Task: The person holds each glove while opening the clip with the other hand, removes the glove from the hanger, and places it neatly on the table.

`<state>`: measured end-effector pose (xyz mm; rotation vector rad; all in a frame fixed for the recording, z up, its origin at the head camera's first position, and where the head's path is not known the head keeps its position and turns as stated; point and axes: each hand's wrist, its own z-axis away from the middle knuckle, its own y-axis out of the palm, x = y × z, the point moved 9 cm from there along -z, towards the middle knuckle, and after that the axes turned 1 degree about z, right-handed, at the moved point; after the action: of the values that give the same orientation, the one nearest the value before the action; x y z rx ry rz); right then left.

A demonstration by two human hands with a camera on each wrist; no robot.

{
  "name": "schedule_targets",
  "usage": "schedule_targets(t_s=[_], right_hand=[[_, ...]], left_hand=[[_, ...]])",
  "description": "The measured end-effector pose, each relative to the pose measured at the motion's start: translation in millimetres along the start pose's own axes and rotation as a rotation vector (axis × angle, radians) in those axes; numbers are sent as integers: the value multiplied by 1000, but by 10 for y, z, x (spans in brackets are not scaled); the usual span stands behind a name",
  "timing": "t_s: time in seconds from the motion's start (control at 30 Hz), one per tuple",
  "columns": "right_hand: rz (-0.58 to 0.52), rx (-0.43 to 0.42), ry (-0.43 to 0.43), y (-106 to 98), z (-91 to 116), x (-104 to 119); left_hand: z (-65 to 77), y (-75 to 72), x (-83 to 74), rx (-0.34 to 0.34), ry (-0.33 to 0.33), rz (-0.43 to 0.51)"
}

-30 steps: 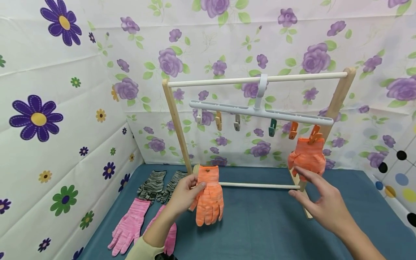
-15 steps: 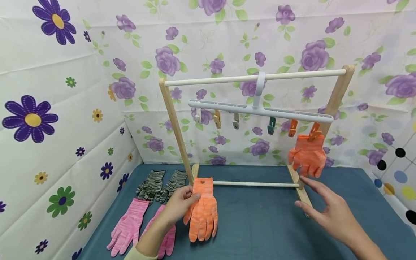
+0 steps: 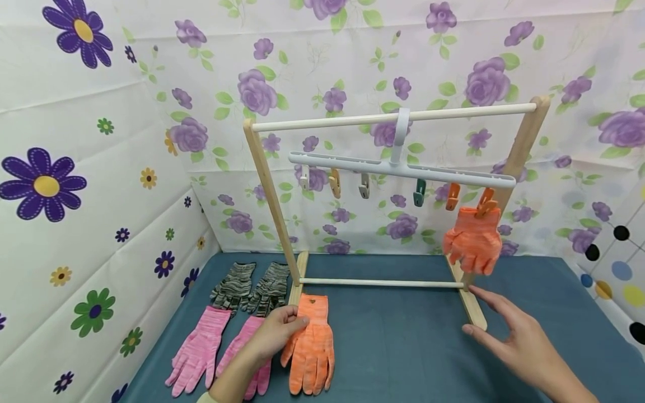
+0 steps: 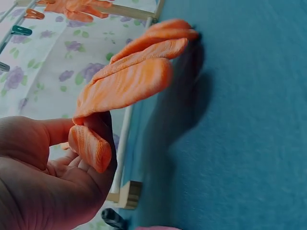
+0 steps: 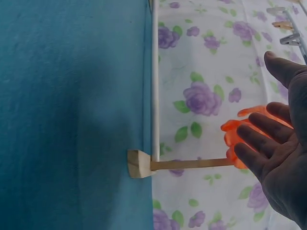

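My left hand (image 3: 274,336) pinches an orange knit glove (image 3: 312,352) by its side, thumb in front. The glove's cuff points up and its fingers hang toward the table; the left wrist view shows it still above its shadow. My right hand (image 3: 519,341) has its fingers spread and holds nothing, close to the right foot of the wooden rack (image 3: 473,313). Above it another orange glove (image 3: 473,240) hangs by its cuff from an orange clip (image 3: 486,202) at the right end of the pale grey hanger (image 3: 353,162).
Several more clips, such as the green clip (image 3: 419,193), hang unloaded along the hanger. Two pink gloves (image 3: 199,352) and two grey-black striped gloves (image 3: 234,285) lie on the blue cloth (image 3: 403,347) at left. A floral curtain (image 3: 322,61) stands behind the rack.
My left hand has lowered the orange glove toward me and slightly left. The right hand has moved down, away from the hanging glove, which has swung a little.
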<state>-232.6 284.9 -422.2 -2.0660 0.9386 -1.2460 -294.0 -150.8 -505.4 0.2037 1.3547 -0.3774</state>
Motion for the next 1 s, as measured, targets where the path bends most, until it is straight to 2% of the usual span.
schedule_targets(t_s=[0.23,0.63,0.83,1.0], right_hand=[[9,35,1,76,45,-70],[15,131,55,216,113,-207],[18,156,70,253,135,-252],[23,163,82,257,150,-290]], left_hand=[[-21,-53,104,-27,13,-119],[-58,-62,144,-80,43,-416],[-82,-64,138,-161,39,-568],[-54,-44,74,-245,56,-713]])
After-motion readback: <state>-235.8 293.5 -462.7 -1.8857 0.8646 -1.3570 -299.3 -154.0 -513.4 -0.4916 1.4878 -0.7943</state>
